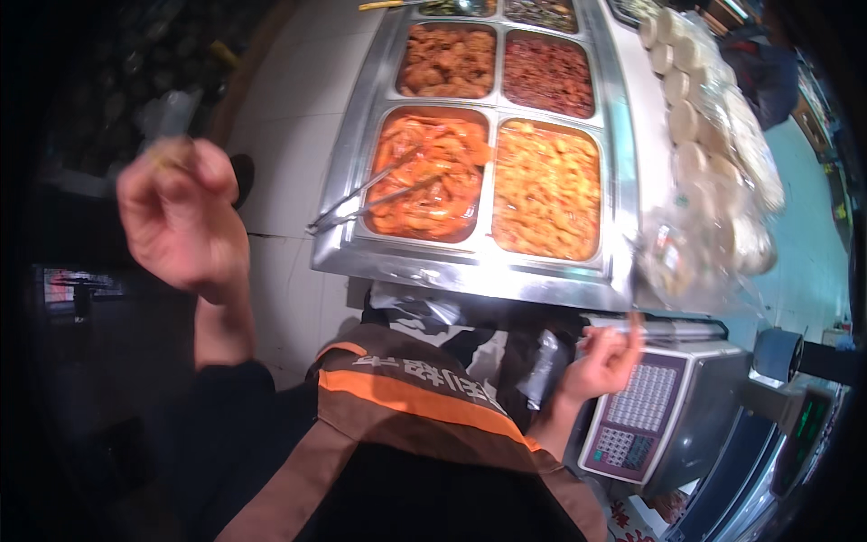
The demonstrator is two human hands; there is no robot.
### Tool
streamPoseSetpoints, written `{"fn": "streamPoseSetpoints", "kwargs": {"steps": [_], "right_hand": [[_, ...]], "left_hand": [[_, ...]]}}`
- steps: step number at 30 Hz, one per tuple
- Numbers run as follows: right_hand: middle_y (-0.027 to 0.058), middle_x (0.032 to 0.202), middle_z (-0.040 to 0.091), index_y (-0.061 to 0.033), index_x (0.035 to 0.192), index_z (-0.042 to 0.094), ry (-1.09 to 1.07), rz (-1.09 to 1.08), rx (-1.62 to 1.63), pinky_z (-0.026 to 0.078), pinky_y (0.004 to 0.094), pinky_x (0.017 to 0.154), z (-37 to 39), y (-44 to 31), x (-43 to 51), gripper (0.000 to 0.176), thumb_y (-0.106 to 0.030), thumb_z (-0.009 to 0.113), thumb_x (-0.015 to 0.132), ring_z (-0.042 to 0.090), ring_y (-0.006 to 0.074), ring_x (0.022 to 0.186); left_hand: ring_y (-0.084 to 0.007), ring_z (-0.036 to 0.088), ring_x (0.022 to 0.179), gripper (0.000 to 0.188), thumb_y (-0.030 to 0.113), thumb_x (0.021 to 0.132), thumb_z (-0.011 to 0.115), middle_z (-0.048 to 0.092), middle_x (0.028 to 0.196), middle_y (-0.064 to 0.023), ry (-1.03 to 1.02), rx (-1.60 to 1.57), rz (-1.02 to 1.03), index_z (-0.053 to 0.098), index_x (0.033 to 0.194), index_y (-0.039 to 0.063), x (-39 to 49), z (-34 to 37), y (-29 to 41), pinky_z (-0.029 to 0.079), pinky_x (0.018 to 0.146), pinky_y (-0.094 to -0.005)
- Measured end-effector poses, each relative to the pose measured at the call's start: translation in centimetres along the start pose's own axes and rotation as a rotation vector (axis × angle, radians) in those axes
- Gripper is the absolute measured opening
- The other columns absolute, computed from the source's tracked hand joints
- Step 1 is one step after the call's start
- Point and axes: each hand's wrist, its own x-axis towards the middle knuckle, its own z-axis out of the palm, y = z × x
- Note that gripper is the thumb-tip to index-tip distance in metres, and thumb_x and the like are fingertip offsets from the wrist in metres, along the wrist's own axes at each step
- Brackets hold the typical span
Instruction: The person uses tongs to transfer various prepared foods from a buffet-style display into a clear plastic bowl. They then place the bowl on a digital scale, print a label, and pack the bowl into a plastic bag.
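My left hand is raised at the left, blurred, with its fingers curled together. A translucent plastic-like piece shows right at its fingertips; whether the fingers pinch it, I cannot tell. My right hand is beside the keypad of a weighing scale, index finger extended and the others bent, with nothing visible in it. Before me, metal tongs rest in a tray of strips in orange-red sauce. Beside it is a tray of yellowish sauced pieces.
A steel frame holds these trays and more, including browned chunks and red chopped food. Stacked round pale containers in clear plastic stand along its right. The scale's display rises at the lower right.
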Motion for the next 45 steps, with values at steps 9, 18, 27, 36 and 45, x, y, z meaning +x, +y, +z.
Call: {"fn": "streamPoseSetpoints", "kwargs": {"steps": [9,18,27,36,45], "right_hand": [[0.0013,0.066,0.059,0.0079,0.123,0.058,-0.407,0.283,-0.019,0.043,0.0192,0.056,21.8,-4.3,-23.3,0.032,0.002,0.058,0.092,0.053,0.0050,0.056],[0.0066,0.063,0.057,0.0034,0.117,0.064,-0.747,-0.084,0.236,0.045,0.0239,0.051,47.6,-10.6,-28.7,0.029,0.001,0.064,0.088,0.056,0.0095,0.052],[0.0049,0.061,0.053,-0.0004,0.116,0.066,-0.673,0.082,0.142,0.044,0.0241,0.053,64.9,-5.8,-28.9,0.027,-0.004,0.065,0.089,0.051,0.0080,0.054],[0.0066,0.059,0.055,-0.0016,0.119,0.063,-0.589,-0.081,0.128,0.045,0.0278,0.052,89.4,-9.2,-15.4,0.029,-0.005,0.064,0.091,0.053,0.0132,0.050],[0.0172,0.069,0.062,-0.0015,0.118,0.063,-0.658,-0.035,-0.001,0.050,0.0368,0.059,108.2,-3.8,-4.8,0.029,-0.011,0.062,0.091,0.064,0.0304,0.061]], "left_hand": [[-0.0090,0.049,0.064,0.007,-0.005,0.096,0.049,0.059,0.082,-0.0087,0.081,0.264,-0.619,0.055,0.095,-0.002,-9.5,-28.4,-11.1,0.042,0.059,-0.0220],[-0.0068,0.044,0.072,0.014,0.017,0.100,0.049,0.049,0.083,-0.0028,0.649,0.348,-0.905,0.057,0.101,0.005,-16.2,-48.9,-10.7,0.039,0.059,-0.0220],[-0.0111,0.055,0.055,0.015,-0.011,0.083,0.045,0.058,0.064,-0.0071,0.006,-0.172,-0.987,0.053,0.076,0.000,1.0,-46.2,-31.3,0.046,0.053,-0.0229],[-0.0125,0.058,0.059,0.010,-0.002,0.084,0.058,0.061,0.066,-0.0080,-0.083,-0.008,-1.173,0.054,0.075,-0.001,11.5,-51.0,-49.8,0.045,0.060,-0.0242],[-0.0112,0.054,0.061,0.009,-0.005,0.082,0.058,0.058,0.072,-0.0052,0.150,-0.287,-1.116,0.052,0.083,0.001,15.8,-54.6,-76.2,0.044,0.058,-0.0251]]}}
